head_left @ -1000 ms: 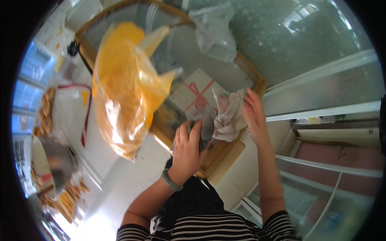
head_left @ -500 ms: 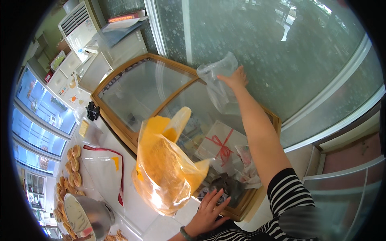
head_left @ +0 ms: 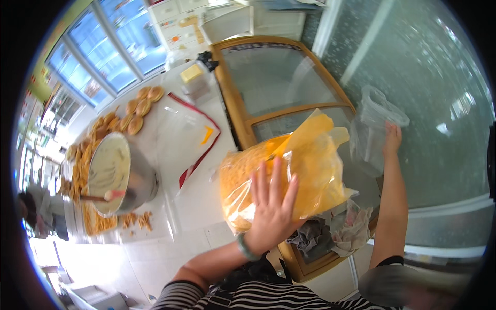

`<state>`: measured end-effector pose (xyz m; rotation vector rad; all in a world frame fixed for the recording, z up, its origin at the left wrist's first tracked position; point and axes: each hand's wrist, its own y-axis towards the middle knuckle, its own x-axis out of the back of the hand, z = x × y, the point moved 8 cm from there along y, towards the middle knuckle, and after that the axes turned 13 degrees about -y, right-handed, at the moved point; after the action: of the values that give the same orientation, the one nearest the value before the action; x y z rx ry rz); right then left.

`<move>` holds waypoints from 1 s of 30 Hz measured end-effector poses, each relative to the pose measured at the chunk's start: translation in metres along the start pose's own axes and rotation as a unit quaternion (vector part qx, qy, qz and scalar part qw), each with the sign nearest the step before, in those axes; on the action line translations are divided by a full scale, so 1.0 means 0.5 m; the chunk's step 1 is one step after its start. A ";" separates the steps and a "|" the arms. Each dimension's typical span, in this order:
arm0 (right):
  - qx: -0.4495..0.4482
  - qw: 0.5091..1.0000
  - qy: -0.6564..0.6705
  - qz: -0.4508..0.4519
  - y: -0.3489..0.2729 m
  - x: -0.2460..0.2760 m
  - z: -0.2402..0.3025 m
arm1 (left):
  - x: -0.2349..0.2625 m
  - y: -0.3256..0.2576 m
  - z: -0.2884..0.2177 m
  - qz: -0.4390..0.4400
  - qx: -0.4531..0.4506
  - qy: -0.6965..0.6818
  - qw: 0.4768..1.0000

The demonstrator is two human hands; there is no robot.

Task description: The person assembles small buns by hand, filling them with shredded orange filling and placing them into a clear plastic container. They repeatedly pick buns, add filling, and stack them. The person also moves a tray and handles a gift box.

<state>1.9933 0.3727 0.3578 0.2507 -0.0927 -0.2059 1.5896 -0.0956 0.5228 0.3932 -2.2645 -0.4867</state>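
Note:
My left hand (head_left: 269, 209) lies with fingers spread against the side of a large bag (head_left: 310, 170) with yellow plastic at its mouth. Golden-orange crumbly filling shows through its shiny wrap. This bag leans at the near part of a wood-framed, glass-topped chest (head_left: 289, 111), partly over the white table edge. Off to the right, my right hand (head_left: 392, 138) grips the rim of a transparent plastic bag (head_left: 369, 134), which hangs open beside the sliding glass. What the transparent bag holds, if anything, I cannot tell.
On the white table (head_left: 191, 217) stand a steel pot (head_left: 139, 175) of pale cream with a spatula (head_left: 103, 197), several round buns (head_left: 139, 111) and a tub with a yellow block (head_left: 192, 75). Crumpled dark plastic (head_left: 312, 237) and pale plastic (head_left: 351, 230) lie on the chest's near end.
The view has swung left. My left hand has moved up onto the yellow bag, which now tips to the right. My right hand still holds the transparent bag, now lower.

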 end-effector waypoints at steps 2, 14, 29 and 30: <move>-0.008 0.998 0.055 0.017 -0.016 -0.017 0.011 | 0.022 0.040 0.011 -0.055 0.014 -0.017 0.998; -0.145 0.967 0.166 0.129 -0.267 -0.342 0.286 | 0.183 -0.029 0.160 -0.320 0.039 -0.242 0.915; -0.267 0.922 0.240 0.147 -0.747 -0.916 0.339 | 0.336 -0.072 0.236 -0.482 -0.031 0.032 0.875; -0.180 0.944 0.048 0.271 -0.752 -0.924 0.350 | 0.328 -0.064 0.237 -0.443 -0.034 0.054 0.894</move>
<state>1.4508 0.0738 0.4002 -0.1347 -0.0231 0.3375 1.3980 -0.1668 0.5364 1.3960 -1.8433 -0.9586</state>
